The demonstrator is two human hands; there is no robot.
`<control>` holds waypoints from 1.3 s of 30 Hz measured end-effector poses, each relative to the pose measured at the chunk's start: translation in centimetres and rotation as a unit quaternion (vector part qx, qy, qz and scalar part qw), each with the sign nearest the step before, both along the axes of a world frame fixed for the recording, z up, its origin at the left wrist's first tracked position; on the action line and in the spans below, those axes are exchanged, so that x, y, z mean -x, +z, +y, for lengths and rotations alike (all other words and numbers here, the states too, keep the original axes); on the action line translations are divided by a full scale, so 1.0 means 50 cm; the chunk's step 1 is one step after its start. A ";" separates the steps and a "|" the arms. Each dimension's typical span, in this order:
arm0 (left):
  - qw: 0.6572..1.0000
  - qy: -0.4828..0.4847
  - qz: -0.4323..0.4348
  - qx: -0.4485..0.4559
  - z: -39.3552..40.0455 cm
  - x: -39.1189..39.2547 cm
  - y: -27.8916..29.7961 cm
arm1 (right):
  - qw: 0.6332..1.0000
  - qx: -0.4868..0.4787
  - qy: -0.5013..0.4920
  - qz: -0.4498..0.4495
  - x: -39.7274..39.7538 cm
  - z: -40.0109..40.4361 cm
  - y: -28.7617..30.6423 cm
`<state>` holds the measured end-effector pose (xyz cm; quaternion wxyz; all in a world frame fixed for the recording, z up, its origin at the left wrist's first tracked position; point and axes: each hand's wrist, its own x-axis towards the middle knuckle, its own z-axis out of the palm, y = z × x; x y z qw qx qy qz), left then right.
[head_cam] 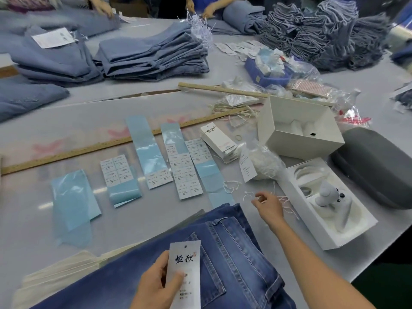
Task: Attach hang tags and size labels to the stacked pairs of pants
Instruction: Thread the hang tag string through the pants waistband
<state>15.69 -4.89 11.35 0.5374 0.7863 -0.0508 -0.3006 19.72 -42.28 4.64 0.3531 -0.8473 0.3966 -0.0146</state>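
A stack of dark blue jeans lies at the table's near edge. Over it my left hand holds a white hang tag with black characters, thumb pressed on its face. To the right, my right hand pinches a thin white string among loose strings on the table. Sheets of white size labels on light blue backing strips lie in a row beyond the jeans. Behind them sits a pile of white hang tags.
A wooden ruler crosses the table. On the right are an open white box, a white tray with a small device and a grey case. Stacks of folded pants and other people's hands lie at the far side.
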 end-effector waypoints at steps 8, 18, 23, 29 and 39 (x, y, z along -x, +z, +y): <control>0.956 -0.172 0.118 0.206 0.021 -0.092 0.082 | 0.984 0.097 0.124 0.078 -0.065 0.007 -0.046; 0.990 0.115 0.037 0.074 0.009 0.006 0.015 | 0.990 -0.058 0.054 -0.116 -0.035 0.092 0.073; 0.978 0.149 0.071 0.126 -0.005 0.006 0.038 | 0.942 -0.141 0.148 -0.267 0.057 0.261 0.254; 0.964 0.172 0.004 0.203 -0.011 0.024 0.086 | 0.906 0.038 0.316 -0.280 0.129 0.445 0.309; 0.955 0.172 -0.027 0.238 0.012 0.041 0.111 | 0.907 0.108 0.312 -0.263 0.146 0.459 0.317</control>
